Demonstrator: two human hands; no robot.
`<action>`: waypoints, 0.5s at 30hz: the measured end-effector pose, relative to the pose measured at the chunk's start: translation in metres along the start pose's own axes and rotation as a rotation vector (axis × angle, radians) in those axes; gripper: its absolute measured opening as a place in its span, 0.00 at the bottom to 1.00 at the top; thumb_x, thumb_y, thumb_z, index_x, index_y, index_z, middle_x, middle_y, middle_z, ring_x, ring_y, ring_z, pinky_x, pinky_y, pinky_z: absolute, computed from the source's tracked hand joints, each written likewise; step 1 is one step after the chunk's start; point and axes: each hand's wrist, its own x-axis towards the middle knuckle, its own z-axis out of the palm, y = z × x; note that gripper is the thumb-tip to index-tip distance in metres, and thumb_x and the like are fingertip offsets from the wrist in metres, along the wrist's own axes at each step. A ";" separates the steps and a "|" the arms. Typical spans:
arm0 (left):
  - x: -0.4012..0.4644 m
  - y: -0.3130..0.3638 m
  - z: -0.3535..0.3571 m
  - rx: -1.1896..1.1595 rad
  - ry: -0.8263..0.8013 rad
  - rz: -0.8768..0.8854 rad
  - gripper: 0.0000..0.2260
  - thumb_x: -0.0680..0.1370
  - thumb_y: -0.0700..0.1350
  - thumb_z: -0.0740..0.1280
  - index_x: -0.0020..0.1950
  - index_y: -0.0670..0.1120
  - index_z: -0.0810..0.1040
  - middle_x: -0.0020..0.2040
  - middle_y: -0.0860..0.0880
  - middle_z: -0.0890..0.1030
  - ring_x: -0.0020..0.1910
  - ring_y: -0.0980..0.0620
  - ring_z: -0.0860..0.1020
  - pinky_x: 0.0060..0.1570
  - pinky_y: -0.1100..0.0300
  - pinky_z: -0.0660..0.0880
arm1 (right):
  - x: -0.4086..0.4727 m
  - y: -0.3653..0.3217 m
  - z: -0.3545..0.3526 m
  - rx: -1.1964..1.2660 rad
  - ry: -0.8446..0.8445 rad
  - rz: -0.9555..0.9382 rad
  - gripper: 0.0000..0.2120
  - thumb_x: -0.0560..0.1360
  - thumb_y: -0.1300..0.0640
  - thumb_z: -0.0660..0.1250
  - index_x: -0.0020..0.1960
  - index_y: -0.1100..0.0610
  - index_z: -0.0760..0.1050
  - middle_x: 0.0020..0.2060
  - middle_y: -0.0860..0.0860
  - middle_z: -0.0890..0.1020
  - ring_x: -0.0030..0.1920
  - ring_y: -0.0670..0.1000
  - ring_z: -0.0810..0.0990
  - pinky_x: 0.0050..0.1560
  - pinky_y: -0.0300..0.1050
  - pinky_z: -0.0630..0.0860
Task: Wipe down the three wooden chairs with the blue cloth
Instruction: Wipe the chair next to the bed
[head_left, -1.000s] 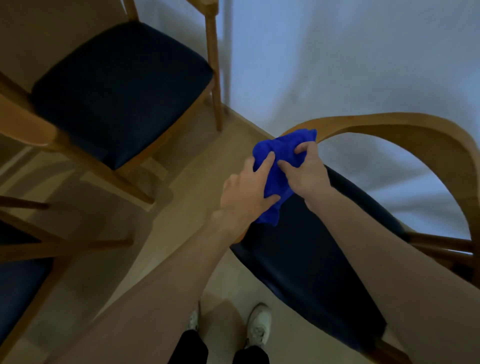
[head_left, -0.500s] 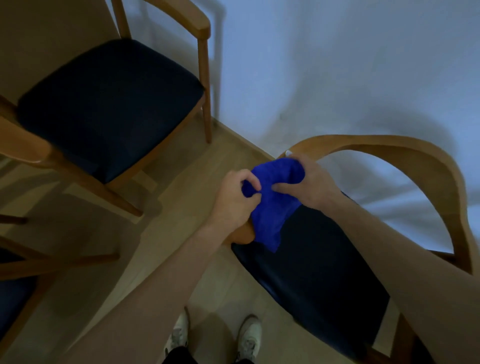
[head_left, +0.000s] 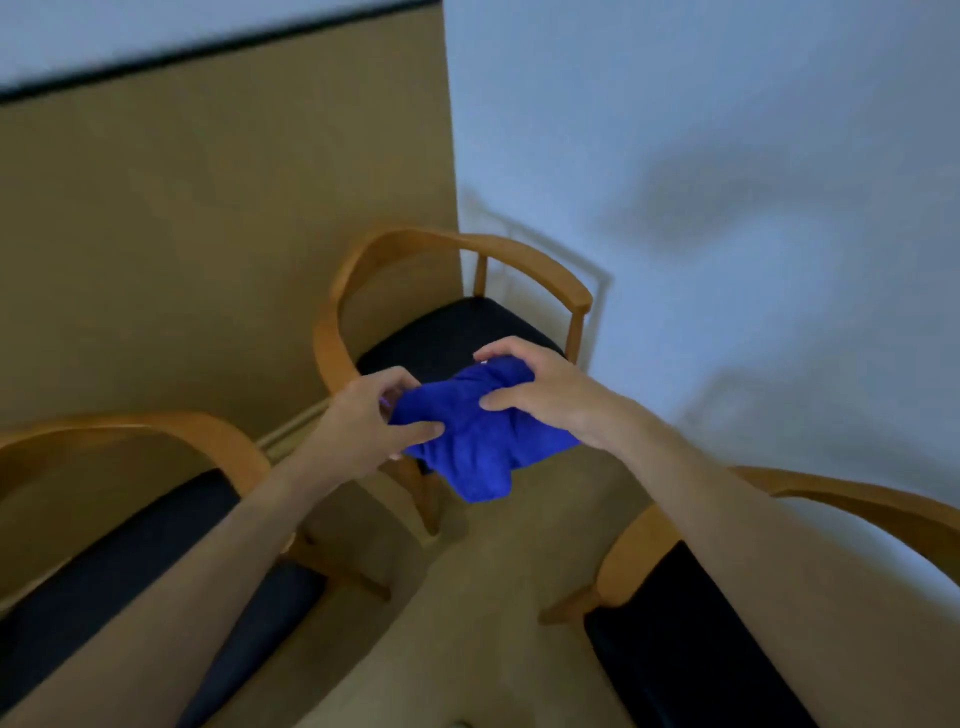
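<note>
Left chair (head_left: 156, 431): entering view since the earlier frame. Left hand (head_left: 371, 421): pinching the blue cloth (head_left: 472, 436), bunched in midair, lying lengthwise left-to-right, one corner drooping. Middle chair (head_left: 447, 249): standing behind. Right hand (head_left: 540, 397): gripping cloth's top. Right chair (head_left: 831, 499): standing below, no longer under the cloth.

The view is lifted from the floor toward the corner of the room, so that the person's shoes are lost from sight and a tan wall panel (head_left: 223, 218) is brought in. The blue cloth (head_left: 475, 441), bunched against the curved backrest of the right chair (head_left: 852, 499) a second ago, is now carried in mid-air in front of the middle chair (head_left: 452, 249). It is gripped by the left hand (head_left: 371, 423) at its left edge and by the right hand (head_left: 540, 397) over its top. The left chair (head_left: 156, 431) is now seen with its whole backrest.
</note>
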 end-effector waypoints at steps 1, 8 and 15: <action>-0.021 0.007 -0.019 -0.058 0.069 -0.012 0.13 0.72 0.51 0.73 0.55 0.56 0.76 0.48 0.52 0.80 0.41 0.53 0.83 0.40 0.54 0.82 | -0.002 -0.026 0.007 0.052 -0.018 -0.038 0.19 0.72 0.57 0.74 0.58 0.41 0.76 0.58 0.43 0.77 0.58 0.47 0.76 0.61 0.50 0.75; -0.151 0.036 -0.092 -0.477 0.281 -0.415 0.19 0.79 0.60 0.61 0.59 0.46 0.74 0.48 0.47 0.84 0.46 0.50 0.84 0.52 0.51 0.80 | -0.035 -0.185 0.085 0.164 -0.123 -0.243 0.19 0.74 0.56 0.71 0.61 0.40 0.75 0.66 0.45 0.71 0.63 0.49 0.71 0.65 0.51 0.71; -0.253 0.027 -0.149 -0.744 0.465 -0.436 0.19 0.76 0.61 0.64 0.61 0.51 0.72 0.59 0.48 0.76 0.56 0.45 0.78 0.48 0.48 0.81 | -0.077 -0.289 0.181 0.312 -0.195 -0.293 0.17 0.71 0.58 0.73 0.57 0.45 0.78 0.58 0.51 0.77 0.56 0.53 0.79 0.60 0.54 0.77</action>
